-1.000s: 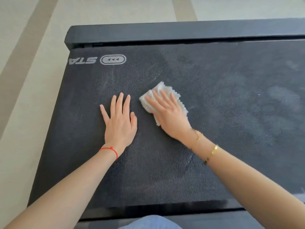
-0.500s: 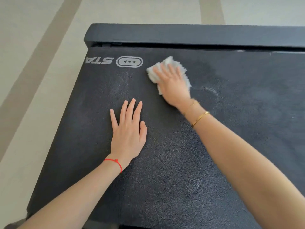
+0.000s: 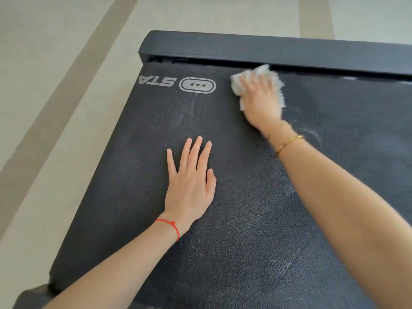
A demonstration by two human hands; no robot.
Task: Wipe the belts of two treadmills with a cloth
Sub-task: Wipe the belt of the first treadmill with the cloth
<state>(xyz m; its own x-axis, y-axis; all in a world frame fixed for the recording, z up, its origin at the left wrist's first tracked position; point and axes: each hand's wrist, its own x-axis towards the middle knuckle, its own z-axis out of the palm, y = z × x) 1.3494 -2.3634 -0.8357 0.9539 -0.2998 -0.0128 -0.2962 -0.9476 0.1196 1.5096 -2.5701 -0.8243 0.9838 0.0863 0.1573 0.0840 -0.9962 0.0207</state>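
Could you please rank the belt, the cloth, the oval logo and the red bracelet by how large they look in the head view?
1. belt
2. cloth, partly hidden under the right hand
3. oval logo
4. red bracelet

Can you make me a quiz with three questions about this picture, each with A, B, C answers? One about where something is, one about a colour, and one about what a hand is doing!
1. Where is the white cloth on the treadmill belt?
A. At the far end, by the black end cover
B. Beside the flat hand
C. On the floor

2. What colour is the string bracelet on the left wrist?
A. Blue
B. Red
C. Green

3. What is the left hand doing?
A. Gripping the cloth
B. Making a fist in the air
C. Lying flat and open on the belt

Answers:
1 A: the right hand presses the cloth down right beside the end cover.
2 B: a thin red string circles that wrist.
3 C: its fingers are spread flat on the belt and hold nothing.
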